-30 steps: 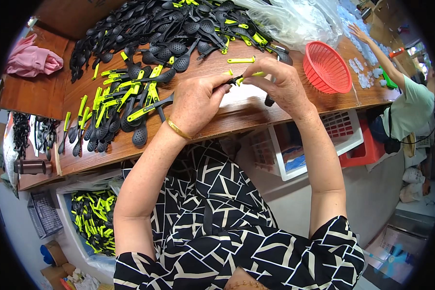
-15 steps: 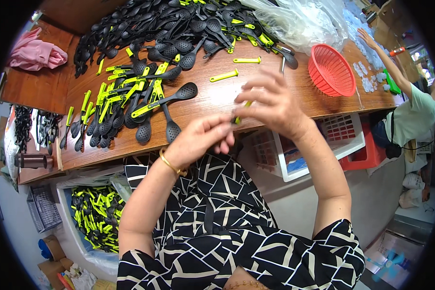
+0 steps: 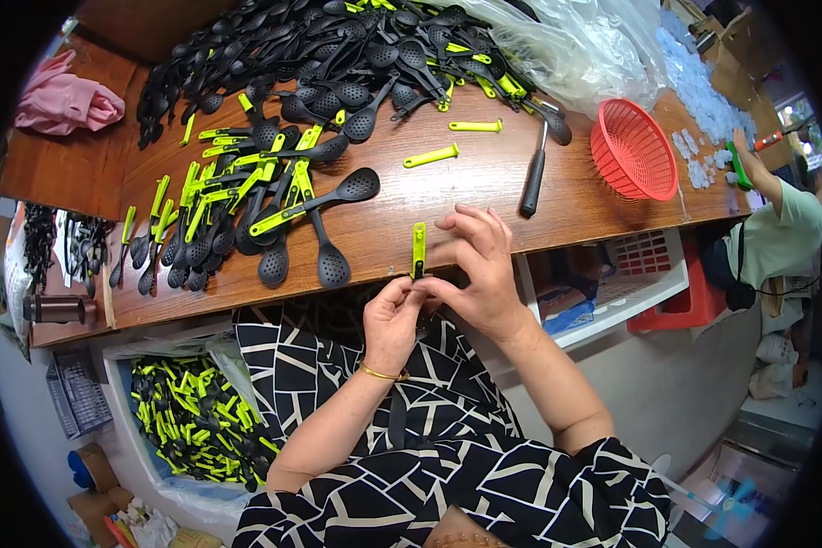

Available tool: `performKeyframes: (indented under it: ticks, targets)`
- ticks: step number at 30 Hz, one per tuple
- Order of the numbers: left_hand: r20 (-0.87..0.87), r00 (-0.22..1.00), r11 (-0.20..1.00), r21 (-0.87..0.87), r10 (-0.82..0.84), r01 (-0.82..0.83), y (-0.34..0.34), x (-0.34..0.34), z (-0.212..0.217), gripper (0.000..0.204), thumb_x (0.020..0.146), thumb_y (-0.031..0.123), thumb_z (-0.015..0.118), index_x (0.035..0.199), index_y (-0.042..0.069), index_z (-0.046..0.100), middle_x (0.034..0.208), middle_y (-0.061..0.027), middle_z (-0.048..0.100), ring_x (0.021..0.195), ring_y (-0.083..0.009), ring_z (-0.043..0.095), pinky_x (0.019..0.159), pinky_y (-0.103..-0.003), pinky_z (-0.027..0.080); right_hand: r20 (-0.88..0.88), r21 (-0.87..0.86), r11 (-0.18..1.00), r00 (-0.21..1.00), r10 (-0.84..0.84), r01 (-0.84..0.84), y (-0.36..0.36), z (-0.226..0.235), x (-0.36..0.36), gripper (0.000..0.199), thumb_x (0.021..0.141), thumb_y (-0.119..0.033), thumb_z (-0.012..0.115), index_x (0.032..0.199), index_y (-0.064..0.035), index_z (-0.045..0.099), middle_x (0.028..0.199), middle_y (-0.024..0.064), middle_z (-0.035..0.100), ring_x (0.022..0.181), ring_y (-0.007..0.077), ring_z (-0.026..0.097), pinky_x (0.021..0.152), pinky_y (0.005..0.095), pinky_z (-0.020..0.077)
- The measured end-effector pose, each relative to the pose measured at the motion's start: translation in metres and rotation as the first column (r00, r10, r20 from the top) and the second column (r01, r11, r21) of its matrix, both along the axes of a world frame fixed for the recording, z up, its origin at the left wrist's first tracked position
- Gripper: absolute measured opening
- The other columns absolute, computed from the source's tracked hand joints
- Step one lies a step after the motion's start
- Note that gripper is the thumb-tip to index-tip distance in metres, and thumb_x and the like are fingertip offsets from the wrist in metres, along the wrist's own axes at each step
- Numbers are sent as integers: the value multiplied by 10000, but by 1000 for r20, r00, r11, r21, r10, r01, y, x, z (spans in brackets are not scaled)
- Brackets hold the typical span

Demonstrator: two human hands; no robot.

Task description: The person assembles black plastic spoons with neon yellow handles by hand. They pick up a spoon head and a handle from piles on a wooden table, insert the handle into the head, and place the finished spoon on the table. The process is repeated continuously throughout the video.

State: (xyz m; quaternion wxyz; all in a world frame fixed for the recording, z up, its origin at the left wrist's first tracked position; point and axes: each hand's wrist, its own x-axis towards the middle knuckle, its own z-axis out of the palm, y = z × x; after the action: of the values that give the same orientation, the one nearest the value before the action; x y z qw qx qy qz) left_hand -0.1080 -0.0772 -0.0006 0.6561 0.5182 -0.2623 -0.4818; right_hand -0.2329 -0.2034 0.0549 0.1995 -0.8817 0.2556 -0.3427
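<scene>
Above wooden table (image 3: 384, 237), both hands (image 3: 391, 320) (image 3: 479, 269) grip-pinch yellow-green handle (image 3: 418, 250).

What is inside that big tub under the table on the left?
The pale plastic tub under the wooden table holds a heap of black slotted spoons with lime-green handles. The person's patterned sleeve covers its right end, and what lies beneath the heap cannot be seen.

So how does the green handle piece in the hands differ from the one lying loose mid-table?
The held handle piece stands upright, pinched by both the left hand and right hand at the table's near edge. The loose handle piece lies flat and slanted, untouched. Both are the same bright green.
</scene>
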Motion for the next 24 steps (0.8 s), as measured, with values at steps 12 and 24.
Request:
performKeyframes:
  ticks: [12,24]
  targets:
    - [53,997,997,-36,-62,64,1,13,-15,171,1109,99,640,1208,-27,700,1078,-80,767,953,-128,730,877,-287,595,-107,-13,1000,994,14,-15,-8,7,10,522,827,-343,877,1247,-93,695,1311,80,661,1330,306,566,1170,534,354]
    - [-422,906,999,-22,-34,27,-32,78,95,492,1189,349,418,1526,-4,484,1528,-255,587,1355,-354,652,1136,-473,564,-207,-126,975,956,-205,182,-223,11,91,273,926,-259,790,1150,-105,807,1129,155,766,1116,369,718,970,481,575]
